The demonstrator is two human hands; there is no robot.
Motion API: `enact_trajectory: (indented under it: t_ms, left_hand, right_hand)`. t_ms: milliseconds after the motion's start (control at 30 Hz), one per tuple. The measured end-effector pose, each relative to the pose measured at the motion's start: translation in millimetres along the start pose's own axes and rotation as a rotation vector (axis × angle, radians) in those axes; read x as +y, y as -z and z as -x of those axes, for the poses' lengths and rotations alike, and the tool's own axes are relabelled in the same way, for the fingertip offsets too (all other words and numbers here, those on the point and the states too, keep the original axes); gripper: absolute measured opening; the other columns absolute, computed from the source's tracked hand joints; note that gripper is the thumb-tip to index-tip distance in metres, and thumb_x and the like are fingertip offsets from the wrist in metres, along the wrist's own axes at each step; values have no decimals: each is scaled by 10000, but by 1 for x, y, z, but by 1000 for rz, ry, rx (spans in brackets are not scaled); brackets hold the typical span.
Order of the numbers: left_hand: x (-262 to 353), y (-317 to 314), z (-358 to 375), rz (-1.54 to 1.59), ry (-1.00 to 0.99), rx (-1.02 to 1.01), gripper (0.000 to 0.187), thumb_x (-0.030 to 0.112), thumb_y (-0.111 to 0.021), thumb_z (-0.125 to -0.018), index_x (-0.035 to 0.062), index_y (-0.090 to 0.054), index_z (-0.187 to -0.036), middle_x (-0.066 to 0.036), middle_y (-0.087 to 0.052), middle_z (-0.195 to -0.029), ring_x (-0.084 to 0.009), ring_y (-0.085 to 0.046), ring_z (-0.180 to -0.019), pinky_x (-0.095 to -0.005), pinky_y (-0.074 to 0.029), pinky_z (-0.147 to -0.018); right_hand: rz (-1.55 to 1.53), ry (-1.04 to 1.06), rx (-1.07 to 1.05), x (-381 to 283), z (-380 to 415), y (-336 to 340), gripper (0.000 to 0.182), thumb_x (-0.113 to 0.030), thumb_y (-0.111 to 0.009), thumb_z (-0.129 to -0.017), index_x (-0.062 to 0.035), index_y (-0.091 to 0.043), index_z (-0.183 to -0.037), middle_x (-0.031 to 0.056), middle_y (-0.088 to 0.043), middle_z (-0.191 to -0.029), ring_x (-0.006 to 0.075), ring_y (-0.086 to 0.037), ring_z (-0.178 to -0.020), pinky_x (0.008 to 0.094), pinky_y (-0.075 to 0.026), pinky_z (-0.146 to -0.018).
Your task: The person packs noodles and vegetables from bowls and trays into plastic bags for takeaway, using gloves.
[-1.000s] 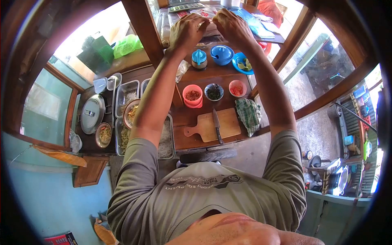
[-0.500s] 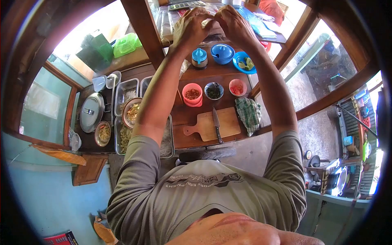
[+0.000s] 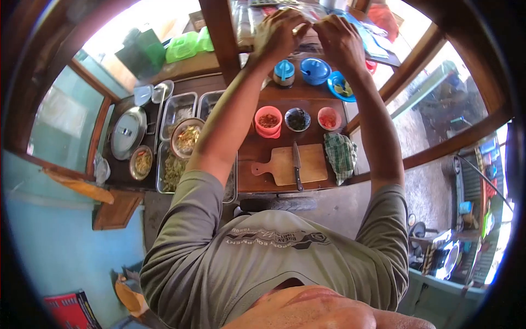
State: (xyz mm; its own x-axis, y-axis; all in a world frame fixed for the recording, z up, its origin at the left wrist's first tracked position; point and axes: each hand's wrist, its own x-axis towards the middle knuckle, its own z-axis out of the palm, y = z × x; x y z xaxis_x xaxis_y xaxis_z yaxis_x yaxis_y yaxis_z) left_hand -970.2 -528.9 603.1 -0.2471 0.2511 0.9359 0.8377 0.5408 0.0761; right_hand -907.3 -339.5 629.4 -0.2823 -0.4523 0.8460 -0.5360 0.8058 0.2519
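Metal trays point(image 3: 178, 103) of food at left and small bowls point(image 3: 268, 132), a cutting board point(image 3: 282, 164) and a knife point(image 3: 297, 164) at center suggest a wood-framed food stall point(image 3: 220, 44).

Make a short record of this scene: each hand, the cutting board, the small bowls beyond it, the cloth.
Left hand: raised at the far side
Right hand: raised close beside the left
Holding: can't tell
Cutting board: knife lying on it, handle nearest the person
Small bowls: deep pink bowl, brownish food; patterned bowl, dark food; pale pink bowl, red pieces
Cloth: green checked, right of the board
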Motion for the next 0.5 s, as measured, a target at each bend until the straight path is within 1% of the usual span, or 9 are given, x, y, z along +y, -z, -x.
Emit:
enact_trajectory:
  t_ms: [67, 133, 233, 333, 400, 467, 500]
  left_hand:
    - [5, 2, 3, -39, 65, -44, 193, 292, -716, -860, 141, -765, -970, -50, -715, -1044, -264, -676, -1001, -425, -529, -893]
    - [13, 7, 4, -156, 69, -33, 252, 339, -692, -891, 149, -766, -1038, -76, -709, -1069, -270, -676, -1002, -409, -523, -885]
    - [16, 12, 2, -121, 92, -113, 276, 352, -713, -848, 162, -769, -1040, -72, -700, -1073, -261, -670, -1004, -417, -515, -905]
    - [17, 8, -2, -144, 68, -70, 288, 342, -733, -811, 175, -770, -1042, -51, -697, -1064, -255, -669, -990, -410, -516, -905]
    - [34, 19, -4, -132, 129, -143, 310, 315, -755, -790, 146, -766, -1050, -46, -695, -1100, -255, -656, -1036, -404, -508, -923]
    - [42, 28, -8, -164, 138, -203, 296, 273, -755, -828, 108, -762, -1074, -66, -696, -1171, -248, -659, -1083, -396, -502, -953]
    - [36, 23, -6, -143, 121, -170, 303, 253, -769, -787, 106, -760, -1051, -71, -692, -1148, -269, -639, -1080, -404, -497, -962]
  right_hand:
    - [37, 44, 17, -8, -1, 9, 169, -131, -700, -828, -132, -663, -993, 25, -635, -983, 237, -643, -959, 392, -514, -837]
    - [-2, 10, 50, -10, 1, 12, 154, -143, -709, -837, -128, -675, -987, 33, -641, -972, 247, -645, -941, 392, -512, -827]
    - [-13, -3, 49, -12, 5, 13, 149, -157, -718, -846, -118, -683, -985, 47, -644, -976, 254, -648, -929, 394, -508, -822]
    - [8, 34, 83, -21, 8, 29, 152, -163, -729, -849, -96, -687, -979, 60, -640, -971, 255, -648, -925, 398, -504, -819]
    - [41, 32, 81, -26, 13, 40, 165, -157, -746, -832, -81, -679, -963, 61, -637, -969, 250, -645, -924, 395, -502, -818]
    - [63, 24, 97, -32, 17, 53, 165, -150, -752, -825, -81, -676, -955, 56, -638, -974, 248, -643, -920, 392, -501, -817]
    - [64, 47, 144, -28, 19, 54, 164, -140, -760, -814, -86, -674, -943, 50, -641, -977, 243, -645, -917, 385, -504, -811]
